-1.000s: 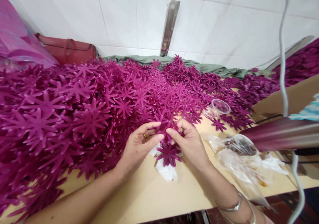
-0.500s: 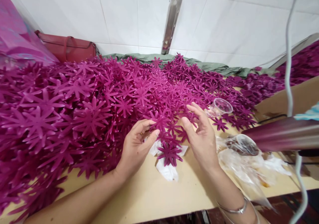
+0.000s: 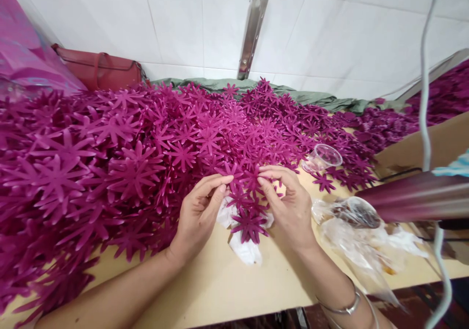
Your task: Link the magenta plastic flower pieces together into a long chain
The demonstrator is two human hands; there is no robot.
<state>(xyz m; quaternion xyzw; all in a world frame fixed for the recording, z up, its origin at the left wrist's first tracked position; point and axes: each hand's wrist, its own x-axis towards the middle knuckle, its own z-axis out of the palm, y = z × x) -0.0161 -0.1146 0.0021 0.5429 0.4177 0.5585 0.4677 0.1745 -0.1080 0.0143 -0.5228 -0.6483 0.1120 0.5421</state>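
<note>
My left hand (image 3: pixel 200 209) pinches the petal edge of a magenta star-shaped flower piece (image 3: pixel 235 173) between thumb and index finger. Facing it, my right hand (image 3: pixel 291 204) has thumb and fingertips closed on a second flower piece (image 3: pixel 252 178) of the same shape. The two held pieces are side by side, and their petals appear to touch or overlap. Just below them, more of these pieces lie in a small cluster, the nearest being a darker flower piece (image 3: pixel 250 225) on crumpled white tissue (image 3: pixel 246 251). A big heap of flower pieces (image 3: pixel 135 173) lies left of and behind my hands.
On the right of the tabletop (image 3: pixel 220 290) are a clear plastic cup (image 3: pixel 327 156) and a clear bag (image 3: pixel 351 238) around a tub. A white cable (image 3: pixel 424 90) hangs at right. At the back stand a red handbag (image 3: pixel 98 70) and green cloth (image 3: pixel 311 97) against the tiled wall.
My right hand has moved left and its spread fingers have closed on a flower piece. My left fingers have pinched together on the other piece.
</note>
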